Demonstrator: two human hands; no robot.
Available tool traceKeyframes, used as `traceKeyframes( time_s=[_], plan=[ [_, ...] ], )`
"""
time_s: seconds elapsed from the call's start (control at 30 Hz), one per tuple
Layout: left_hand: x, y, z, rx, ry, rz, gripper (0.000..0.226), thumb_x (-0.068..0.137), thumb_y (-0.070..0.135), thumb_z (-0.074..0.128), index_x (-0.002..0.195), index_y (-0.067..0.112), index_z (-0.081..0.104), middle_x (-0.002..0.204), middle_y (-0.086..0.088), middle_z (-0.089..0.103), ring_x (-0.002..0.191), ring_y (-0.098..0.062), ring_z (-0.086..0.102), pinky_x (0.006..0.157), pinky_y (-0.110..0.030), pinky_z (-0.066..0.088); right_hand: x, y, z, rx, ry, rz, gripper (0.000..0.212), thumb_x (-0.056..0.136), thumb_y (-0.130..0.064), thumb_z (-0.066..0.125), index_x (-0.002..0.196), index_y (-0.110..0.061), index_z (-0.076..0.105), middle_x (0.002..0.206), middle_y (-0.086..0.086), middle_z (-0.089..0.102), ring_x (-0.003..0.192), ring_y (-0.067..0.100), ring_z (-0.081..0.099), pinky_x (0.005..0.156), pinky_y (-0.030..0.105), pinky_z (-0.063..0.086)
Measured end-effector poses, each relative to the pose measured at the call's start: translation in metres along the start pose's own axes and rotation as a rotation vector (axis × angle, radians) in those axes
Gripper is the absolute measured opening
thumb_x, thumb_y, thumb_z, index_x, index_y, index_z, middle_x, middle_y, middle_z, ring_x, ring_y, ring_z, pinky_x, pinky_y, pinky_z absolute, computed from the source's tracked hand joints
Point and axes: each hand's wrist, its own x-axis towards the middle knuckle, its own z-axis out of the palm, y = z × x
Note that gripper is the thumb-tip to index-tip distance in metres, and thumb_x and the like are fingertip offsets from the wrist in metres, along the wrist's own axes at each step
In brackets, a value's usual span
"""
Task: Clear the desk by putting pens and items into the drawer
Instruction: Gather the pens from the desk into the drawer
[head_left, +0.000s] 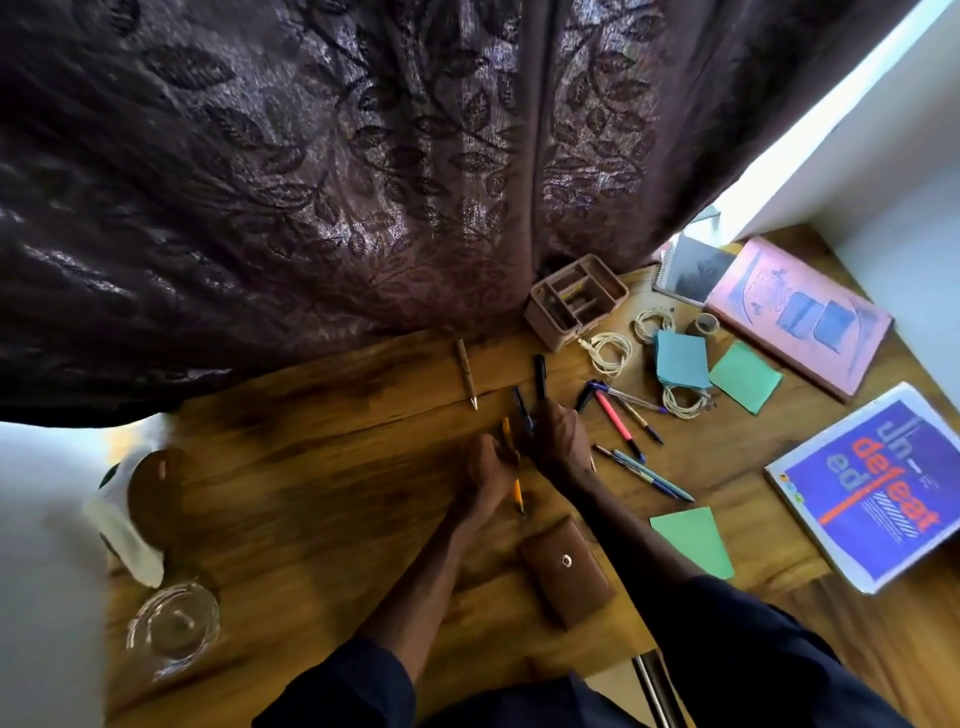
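Mid-bench (322, 483), left hand (485, 475) grips a yellow pencil (517, 493) w/ tip toward the person, right hand (558, 441) closes on dark pens (524, 410) pointing away; loose pens (631, 421) lie just right, nearer the right hand; drawer not visible.

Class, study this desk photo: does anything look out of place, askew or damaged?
Nothing looks damaged or spilled, only untidy. Loose pens lie fanned at odd angles right of the hands, one tan pen lies apart near the curtain, and cream cables sprawl beside the pink organiser, which looks mostly unfilled.
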Motion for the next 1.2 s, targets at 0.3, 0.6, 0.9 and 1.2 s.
traceKeyframes(
  time_s=[0.3,0.6,0.9,1.2],
  plan=[
    [0.005,-0.007,0.005,-0.084,-0.067,0.066,0.02,0.094,0.025,0.065,0.099,0.019,0.048,0.088,0.003,0.053,0.084,-0.017,0.055,0.075,-0.035,0.049,-0.018,0.033,-0.012,0.255,0.027,0.16,0.021,0.091,-0.02,0.063,0.11,-0.011,0.065,0.098,0.003,0.066,0.085,0.018,0.064,0.059,0.021,0.044],
    [0.005,0.0,0.002,-0.313,-0.174,0.103,0.013,0.097,0.014,0.061,0.084,0.011,0.061,0.075,-0.003,0.072,0.068,-0.011,0.07,0.055,-0.027,0.052,-0.034,0.055,-0.033,0.482,-0.066,0.302,0.017,0.094,-0.019,0.062,0.108,-0.011,0.066,0.088,0.005,0.074,0.077,0.014,0.073,0.06,0.02,0.055],
    [-0.025,0.019,0.007,-0.301,-0.245,0.223,0.028,0.078,0.034,0.079,0.086,0.01,0.066,0.085,-0.013,0.076,0.065,-0.019,0.072,0.057,-0.035,0.061,-0.071,0.073,-0.064,0.578,-0.011,0.287,0.034,0.079,-0.013,0.081,0.112,-0.014,0.073,0.091,0.002,0.076,0.079,0.012,0.074,0.067,0.026,0.061],
    [-0.153,0.052,0.087,-0.242,-0.656,0.312,0.02,0.087,0.01,0.077,0.099,-0.003,0.067,0.083,-0.012,0.075,0.068,-0.022,0.074,0.059,-0.029,0.062,-0.218,0.17,-0.123,0.562,0.366,0.378,0.029,0.083,-0.006,0.073,0.105,-0.025,0.077,0.091,-0.007,0.076,0.084,0.003,0.071,0.071,0.017,0.054]
  ],
)
